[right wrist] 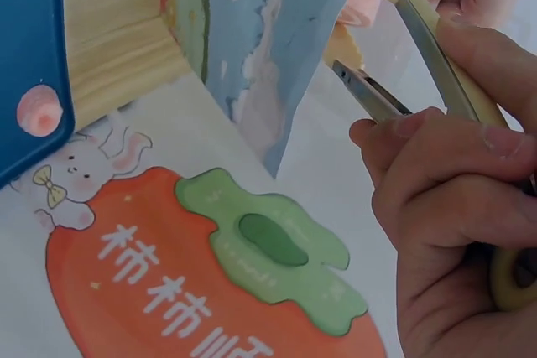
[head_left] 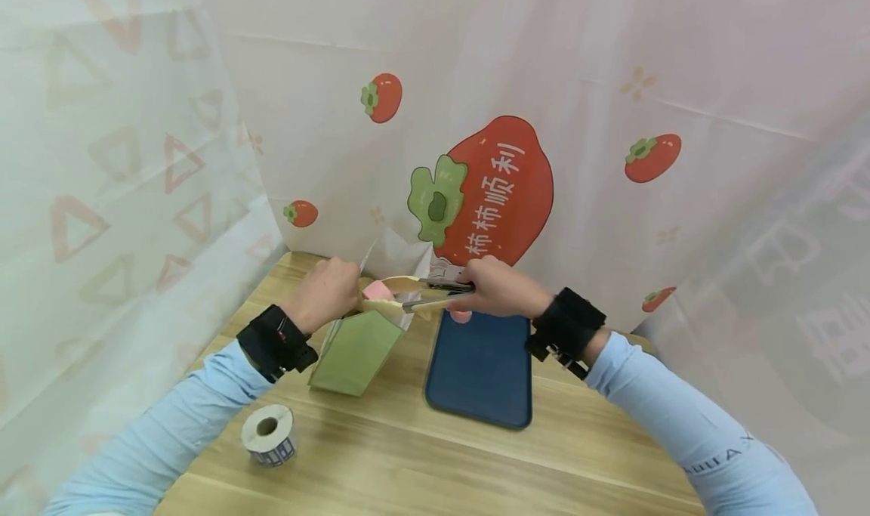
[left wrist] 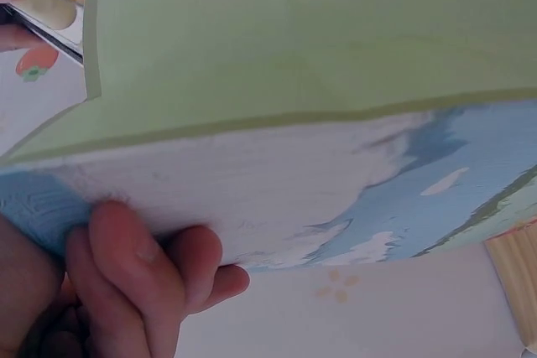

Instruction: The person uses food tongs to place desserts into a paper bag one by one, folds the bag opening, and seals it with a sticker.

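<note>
My left hand [head_left: 325,293] grips the upper side of a green paper bag [head_left: 356,353], with its fingers curled against the painted blue-and-white face [left wrist: 277,190]. The bag leans and its mouth faces right. Metal tongs with cream ends [head_left: 438,285] are held in my right hand [head_left: 499,288], its fingers wrapped round them. The tongs' arms stand apart, their tips at the bag's mouth. A pink piece [head_left: 377,291] shows there by the tips; whether the tips touch it I cannot tell. The bag's inside is mostly hidden.
Right of the bag lies a dark blue tray [head_left: 479,372] with a small pink round piece [head_left: 461,316] near its far end. A roll of labels [head_left: 269,434] stands at the front left of the wooden table [head_left: 408,463]. Printed curtains [head_left: 578,63] enclose the table.
</note>
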A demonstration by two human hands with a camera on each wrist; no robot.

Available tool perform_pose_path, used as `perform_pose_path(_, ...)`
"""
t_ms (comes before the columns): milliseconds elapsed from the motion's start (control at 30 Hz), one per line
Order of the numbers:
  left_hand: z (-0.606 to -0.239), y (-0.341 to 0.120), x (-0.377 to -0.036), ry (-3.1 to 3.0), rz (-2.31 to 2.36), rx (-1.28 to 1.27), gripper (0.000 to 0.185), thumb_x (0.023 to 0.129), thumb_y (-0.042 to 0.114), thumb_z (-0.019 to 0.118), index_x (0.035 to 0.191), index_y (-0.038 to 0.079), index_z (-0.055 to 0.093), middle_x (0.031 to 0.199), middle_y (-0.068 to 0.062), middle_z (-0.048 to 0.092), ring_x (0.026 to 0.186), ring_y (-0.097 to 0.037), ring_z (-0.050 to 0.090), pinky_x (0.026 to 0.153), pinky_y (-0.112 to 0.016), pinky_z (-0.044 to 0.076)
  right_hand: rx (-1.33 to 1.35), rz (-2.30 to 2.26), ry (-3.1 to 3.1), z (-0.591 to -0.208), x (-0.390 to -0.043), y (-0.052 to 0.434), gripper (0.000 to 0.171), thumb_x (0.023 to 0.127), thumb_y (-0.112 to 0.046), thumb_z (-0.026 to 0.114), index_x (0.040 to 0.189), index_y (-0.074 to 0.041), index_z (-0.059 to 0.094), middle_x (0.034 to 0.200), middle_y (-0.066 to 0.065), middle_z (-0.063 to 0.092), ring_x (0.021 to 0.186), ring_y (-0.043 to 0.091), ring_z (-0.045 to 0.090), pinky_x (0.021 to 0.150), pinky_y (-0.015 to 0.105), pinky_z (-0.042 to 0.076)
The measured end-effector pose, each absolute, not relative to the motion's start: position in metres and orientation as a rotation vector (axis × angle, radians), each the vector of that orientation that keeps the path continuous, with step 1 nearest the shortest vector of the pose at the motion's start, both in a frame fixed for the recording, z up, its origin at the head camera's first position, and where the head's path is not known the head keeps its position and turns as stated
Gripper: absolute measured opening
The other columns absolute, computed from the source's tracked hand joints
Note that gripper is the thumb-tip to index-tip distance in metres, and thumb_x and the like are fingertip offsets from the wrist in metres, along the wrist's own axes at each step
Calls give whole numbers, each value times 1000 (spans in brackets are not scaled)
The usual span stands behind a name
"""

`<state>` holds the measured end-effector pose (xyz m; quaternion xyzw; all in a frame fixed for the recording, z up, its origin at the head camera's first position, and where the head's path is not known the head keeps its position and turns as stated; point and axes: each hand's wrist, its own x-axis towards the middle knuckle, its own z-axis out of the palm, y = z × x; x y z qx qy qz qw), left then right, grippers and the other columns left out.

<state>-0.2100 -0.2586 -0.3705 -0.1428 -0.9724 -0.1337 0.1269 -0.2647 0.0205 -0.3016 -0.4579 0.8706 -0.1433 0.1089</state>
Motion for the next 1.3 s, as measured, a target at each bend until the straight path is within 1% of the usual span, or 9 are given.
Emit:
perform_pose_path(133, -371, -257, -212, -2835, -391, -401, 41, 82, -9, 55, 54, 15, 37, 56, 4, 28, 51, -15, 33, 50, -31, 35, -1338, -293, 2551, -299, -265, 3, 25, 91, -29, 77, 78, -9, 70, 55, -6, 40, 49, 9, 41, 52, 23, 28)
perform_pose_path(400, -372, -254, -213, -2825, -391, -402, 36, 85, -7, 60, 58, 10, 46, 58, 4, 30, 51, -15, 38, 49, -30, 36, -1361, -220, 2546, -284, -271, -15, 23, 90, -27, 78, 83, -6, 73, 57, -5, 36, 50, 10, 39, 52, 23, 28)
perform_pose_path(567, -373, -254, -212, -2825, -419, -407, 44, 89, 7, 71, 55, 13, 44, 55, 5, 29, 48, -13, 37, 48, -29, 35, -1342, -176, 2533, -281, -276, -26, 22, 91, -26, 78, 85, -5, 74, 57, -5, 39, 50, 9, 37, 52, 24, 28)
perform_pose_path(700, -374, -255, -209, -2837, -459, -428, 49, 89, -1, 64, 55, 17, 35, 53, 7, 23, 46, -10, 29, 47, -27, 30, -1304, -139, 2525, -281, -280, -36, 29, 91, -28, 77, 73, -10, 64, 57, -4, 31, 49, 9, 28, 53, 25, 25)
perform_pose_path(767, -374, -255, -209, -2844, -452, -431, 47, 85, -12, 54, 56, 18, 32, 54, 7, 21, 47, -10, 27, 47, -26, 28, -1299, -124, 2518, -281, -281, -40, 38, 91, -28, 78, 66, -12, 55, 58, -4, 26, 49, 10, 23, 54, 26, 23)
perform_pose_path(800, -374, -255, -208, -2845, -447, -434, 48, 83, -13, 53, 56, 19, 30, 55, 7, 20, 48, -10, 25, 48, -26, 27, -1303, -118, 2511, -282, -281, -41, 41, 91, -28, 78, 64, -13, 50, 58, -4, 24, 50, 10, 22, 55, 26, 22)
perform_pose_path(933, -374, -255, -207, -2818, -415, -457, 48, 81, -15, 52, 57, 19, 28, 58, 6, 18, 50, -11, 23, 49, -27, 26, -1326, -110, 2475, -286, -279, -42, 46, 90, -28, 79, 61, -16, 45, 58, -5, 24, 49, 9, 21, 55, 26, 21)
perform_pose_path(1100, -373, -255, -206, -2803, -410, -470, 47, 82, -15, 51, 60, 19, 28, 62, 5, 18, 53, -12, 21, 50, -29, 25, -1354, -146, 2449, -291, -277, -39, 51, 91, -26, 78, 58, -16, 40, 57, -4, 23, 49, 10, 20, 55, 26, 20)
perform_pose_path(1300, -371, -256, -206, -2812, -387, -447, 46, 81, -13, 55, 58, 18, 31, 59, 5, 23, 52, -13, 27, 51, -29, 30, -1301, -192, 2475, -290, -279, -28, 34, 91, -29, 77, 67, -12, 59, 56, -5, 30, 48, 9, 28, 52, 25, 24)
